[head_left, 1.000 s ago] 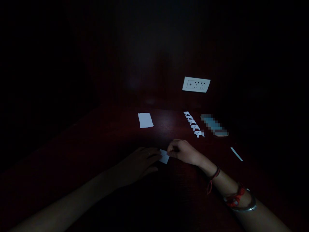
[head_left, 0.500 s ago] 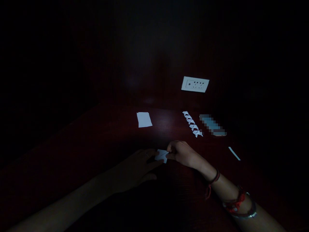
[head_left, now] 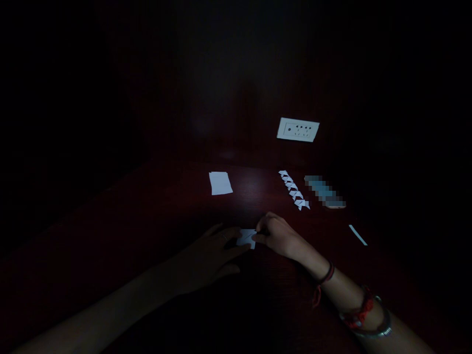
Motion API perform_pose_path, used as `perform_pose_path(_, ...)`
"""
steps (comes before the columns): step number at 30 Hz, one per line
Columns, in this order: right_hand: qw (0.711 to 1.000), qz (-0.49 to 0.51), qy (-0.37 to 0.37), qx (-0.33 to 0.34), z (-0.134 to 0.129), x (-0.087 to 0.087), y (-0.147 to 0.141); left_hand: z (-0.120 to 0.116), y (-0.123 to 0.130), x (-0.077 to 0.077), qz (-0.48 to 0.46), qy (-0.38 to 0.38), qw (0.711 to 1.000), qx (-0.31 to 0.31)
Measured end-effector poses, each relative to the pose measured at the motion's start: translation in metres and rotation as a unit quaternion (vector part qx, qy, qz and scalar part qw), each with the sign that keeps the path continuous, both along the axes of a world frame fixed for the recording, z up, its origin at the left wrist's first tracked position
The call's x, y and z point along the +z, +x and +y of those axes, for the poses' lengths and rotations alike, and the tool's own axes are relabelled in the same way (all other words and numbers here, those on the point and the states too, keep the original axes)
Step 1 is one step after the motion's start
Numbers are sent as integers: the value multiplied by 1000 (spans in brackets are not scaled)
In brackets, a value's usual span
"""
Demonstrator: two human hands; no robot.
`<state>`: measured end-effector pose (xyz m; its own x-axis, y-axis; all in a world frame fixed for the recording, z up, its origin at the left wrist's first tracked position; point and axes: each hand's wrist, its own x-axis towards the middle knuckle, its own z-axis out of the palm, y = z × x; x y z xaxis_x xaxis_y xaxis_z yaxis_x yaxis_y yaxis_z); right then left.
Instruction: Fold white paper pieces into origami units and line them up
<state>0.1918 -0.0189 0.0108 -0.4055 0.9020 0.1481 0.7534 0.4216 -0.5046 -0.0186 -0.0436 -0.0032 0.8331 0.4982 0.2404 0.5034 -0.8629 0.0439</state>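
A small folded white paper (head_left: 246, 237) with a dark diagonal slit or line lies on the dark red table between my hands. My left hand (head_left: 212, 250) reaches in from the left with its fingers spread, and the fingertips rest on the paper's left and lower edges. From the right, my right hand (head_left: 278, 236) pinches the paper's right edge between thumb and bent fingers. Beyond it, several folded white paper pieces (head_left: 293, 189) lie in a slanting row. A stack of white paper sheets (head_left: 220, 183) sits farther back on the left.
A phone (head_left: 324, 191), blurred by pixels, lies right of the folded row. Nearer on the right is a narrow white strip (head_left: 357, 235). A white socket panel (head_left: 298, 129) is set in the dark wall behind the table (head_left: 177, 196). The surroundings are very dark.
My right hand has shifted very slightly at the paper's right edge, and the paper sits a little straighter. My left hand has hardly moved, its fingers slightly more raised at the back.
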Motion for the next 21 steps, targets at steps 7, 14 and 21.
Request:
perform_pose_path(7, 1000, -5, 2, 0, -1, 2, -1, 0, 1, 4, 11, -32, 999, 1)
perform_pose_path(14, 1000, -10, 6, -6, -2, 2, -1, 0, 1, 2, 34, -20, 999, 4)
perform_pose_path(21, 1000, -11, 5, 0, -1, 2, -1, 1, 0, -2, 44, -6, 999, -2)
